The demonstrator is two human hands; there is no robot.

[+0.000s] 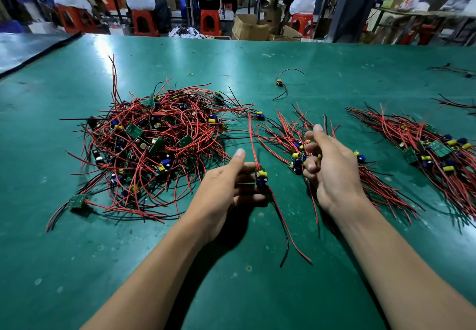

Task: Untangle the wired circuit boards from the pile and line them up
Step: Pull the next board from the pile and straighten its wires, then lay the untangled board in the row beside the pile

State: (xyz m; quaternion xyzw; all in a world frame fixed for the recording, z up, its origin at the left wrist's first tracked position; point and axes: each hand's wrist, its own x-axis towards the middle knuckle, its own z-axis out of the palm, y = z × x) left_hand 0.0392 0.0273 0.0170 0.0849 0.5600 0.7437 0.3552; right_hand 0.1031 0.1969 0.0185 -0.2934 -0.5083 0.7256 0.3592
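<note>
Above the table (257,72), left grip (226,188) pinches a wired board (260,177); right grip (334,170) unclear.

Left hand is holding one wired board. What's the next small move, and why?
Probably carry the board in the left hand right, laying it on the lined-up bundle under the right hand: its wires look clear of the pile, and that bundle is nearest.

Pile (154,144) left, bundles (283,134) right; narrow gap between; mat (231,56) open beyond.
</note>
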